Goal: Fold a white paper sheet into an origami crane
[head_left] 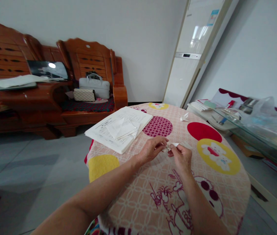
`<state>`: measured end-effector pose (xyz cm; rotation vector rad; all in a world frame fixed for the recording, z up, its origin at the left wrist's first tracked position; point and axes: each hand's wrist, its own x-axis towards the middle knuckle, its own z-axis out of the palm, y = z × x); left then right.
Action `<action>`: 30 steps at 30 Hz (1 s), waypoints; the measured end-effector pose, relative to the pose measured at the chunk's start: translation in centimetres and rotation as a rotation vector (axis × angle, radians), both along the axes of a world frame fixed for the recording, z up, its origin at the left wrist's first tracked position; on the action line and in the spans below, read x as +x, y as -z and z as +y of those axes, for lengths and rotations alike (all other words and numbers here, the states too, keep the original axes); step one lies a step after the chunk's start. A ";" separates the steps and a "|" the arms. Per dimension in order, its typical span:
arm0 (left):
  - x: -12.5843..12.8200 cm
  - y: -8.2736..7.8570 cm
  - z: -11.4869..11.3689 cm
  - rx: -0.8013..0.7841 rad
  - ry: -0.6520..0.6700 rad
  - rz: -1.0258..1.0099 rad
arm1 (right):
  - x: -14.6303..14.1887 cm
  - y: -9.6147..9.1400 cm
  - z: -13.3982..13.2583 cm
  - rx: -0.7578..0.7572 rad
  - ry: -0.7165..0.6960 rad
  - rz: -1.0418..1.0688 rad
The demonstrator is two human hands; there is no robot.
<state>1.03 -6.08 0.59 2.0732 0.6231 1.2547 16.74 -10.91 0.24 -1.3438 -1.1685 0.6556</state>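
Observation:
Over the middle of the round table (138,186), my two hands meet around a small folded piece of white paper (175,144). My right hand (181,155) pinches it between thumb and fingers. From the other side, my left hand (153,148) has its fingers bent and closed at the paper's left end. Most of the paper is hidden by the fingers, so its full shape cannot be made out. A folded white paper figure (184,117) lies apart on the cloth, beyond my right hand. White paper squares (122,128) rest on a stack of printed sheets (99,130) to the left.
A patterned cloth covers the table. Wooden chairs (89,52) stand behind, holding a grey handbag (95,85), a small patterned purse (84,95) and a laptop (47,70). To the right, a glass-topped stand (253,137) carries plastic bags (270,120). A tall white air conditioner (189,49) stands behind.

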 end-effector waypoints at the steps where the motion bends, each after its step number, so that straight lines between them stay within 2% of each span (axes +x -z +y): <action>1: 0.0 0.0 0.0 -0.007 -0.006 -0.005 | 0.0 0.1 0.1 -0.019 -0.002 0.079; 3: 0.0 0.0 0.0 -0.011 -0.016 -0.003 | 0.0 0.2 0.2 -0.040 -0.004 0.179; 6: 0.0 0.0 -0.1 0.003 -0.018 0.010 | 0.1 0.3 0.3 -0.037 -0.009 0.176; 9: 0.2 0.1 -0.1 -0.045 -0.001 -0.019 | 0.1 0.2 0.2 -0.012 0.000 0.088; 14: 0.7 0.4 0.0 -0.290 0.064 -0.169 | 0.0 -0.3 -0.2 0.038 0.031 -0.065; 19: 1.1 0.4 -0.4 -0.387 -0.036 -0.069 | -0.2 -0.3 -0.5 0.122 0.145 -0.264; 30: 1.3 0.6 -0.2 -0.495 0.055 -0.122 | -0.3 0.1 -0.1 0.027 0.110 0.038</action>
